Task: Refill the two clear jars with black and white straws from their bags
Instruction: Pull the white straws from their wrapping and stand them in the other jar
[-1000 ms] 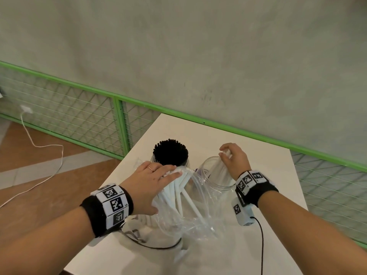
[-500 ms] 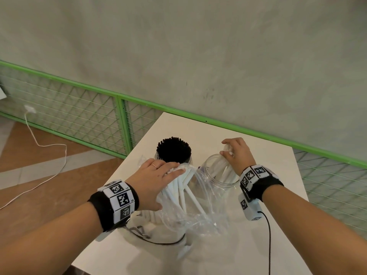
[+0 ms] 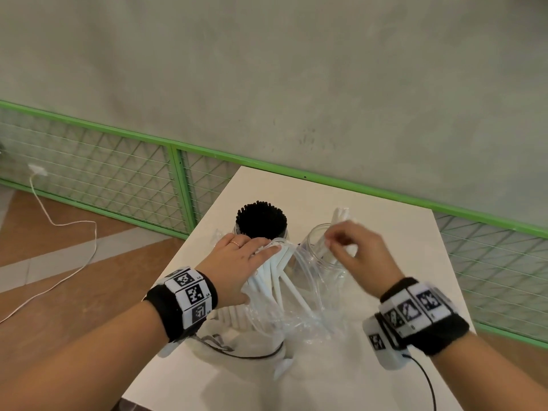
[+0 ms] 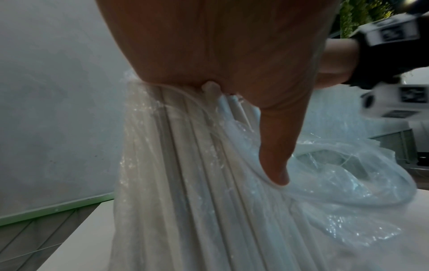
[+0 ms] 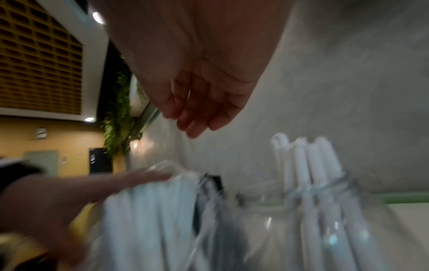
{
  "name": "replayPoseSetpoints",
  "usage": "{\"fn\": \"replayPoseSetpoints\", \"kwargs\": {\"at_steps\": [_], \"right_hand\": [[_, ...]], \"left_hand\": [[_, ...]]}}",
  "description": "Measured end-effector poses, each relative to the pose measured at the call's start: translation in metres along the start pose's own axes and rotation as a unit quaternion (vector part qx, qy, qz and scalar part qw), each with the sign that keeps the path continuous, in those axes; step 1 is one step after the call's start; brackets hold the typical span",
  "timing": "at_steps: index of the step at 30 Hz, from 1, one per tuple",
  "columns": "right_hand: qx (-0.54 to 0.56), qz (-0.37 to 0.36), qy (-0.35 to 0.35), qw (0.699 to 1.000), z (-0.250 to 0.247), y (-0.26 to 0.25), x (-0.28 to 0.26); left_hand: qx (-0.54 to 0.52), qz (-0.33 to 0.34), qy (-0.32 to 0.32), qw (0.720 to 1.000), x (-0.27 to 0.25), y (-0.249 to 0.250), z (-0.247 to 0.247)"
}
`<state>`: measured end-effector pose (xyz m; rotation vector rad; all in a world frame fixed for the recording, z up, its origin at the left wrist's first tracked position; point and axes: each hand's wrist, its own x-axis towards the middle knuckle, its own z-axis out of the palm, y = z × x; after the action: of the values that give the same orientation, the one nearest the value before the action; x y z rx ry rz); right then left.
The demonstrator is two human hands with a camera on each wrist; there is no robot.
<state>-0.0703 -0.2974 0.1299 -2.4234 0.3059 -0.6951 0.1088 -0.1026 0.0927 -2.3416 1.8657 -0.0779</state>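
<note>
A clear jar (image 3: 314, 250) stands mid-table with a few white straws (image 3: 341, 215) leaning out of it at the far side. They show as a blurred clump (image 5: 301, 161) in the right wrist view. My right hand (image 3: 355, 253) hovers just this side of the jar's mouth, fingers (image 5: 192, 119) loose and empty. My left hand (image 3: 237, 262) rests flat on the upright bundle of white straws (image 3: 269, 277) in the clear plastic bag (image 3: 290, 315), thumb (image 4: 276, 146) pressed down the bag's side. The jar of black straws (image 3: 261, 218) stands just behind it.
The white table (image 3: 355, 366) is narrow, and its left edge runs close to the black-straw jar. A crumpled printed bag (image 3: 219, 342) lies under my left wrist. A green mesh railing (image 3: 178, 179) and a grey wall are behind; a white cable (image 3: 59, 223) lies on the floor.
My right hand has let go of the white straws in the clear jar and drawn back toward me. My left hand has stayed on the bagged straws.
</note>
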Motion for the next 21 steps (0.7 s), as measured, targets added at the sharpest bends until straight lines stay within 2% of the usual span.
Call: {"fn": "replayPoseSetpoints", "kwargs": {"at_steps": [3,5,8,11,16,18,21], "right_hand": [[-0.022,0.011,-0.139,0.990,0.029,-0.015,-0.026],[-0.052,0.063,-0.171,0.982,0.047,-0.017,-0.032],[-0.055,0.177,-0.186,0.965,0.063,-0.020,-0.030],[0.033,0.237,-0.151,0.959,0.075,-0.029,-0.023],[0.227,0.295,-0.027,0.928,0.095,-0.044,-0.014],[0.242,0.288,-0.010,0.926,0.101,-0.046,-0.016],[0.231,0.232,-0.024,0.944,0.103,-0.054,-0.019]], "left_hand": [[-0.011,-0.001,0.017,1.000,0.000,0.001,0.002],[-0.019,-0.002,0.024,1.000,0.000,0.001,0.003],[-0.039,0.001,0.044,0.998,-0.001,0.001,0.006],[-0.072,-0.002,0.059,0.996,-0.002,0.001,0.004],[-0.134,-0.031,0.060,0.989,0.000,0.002,0.002],[-0.156,-0.039,0.061,0.985,0.001,0.001,0.004],[-0.174,-0.037,0.066,0.982,0.002,-0.001,0.005]]}}
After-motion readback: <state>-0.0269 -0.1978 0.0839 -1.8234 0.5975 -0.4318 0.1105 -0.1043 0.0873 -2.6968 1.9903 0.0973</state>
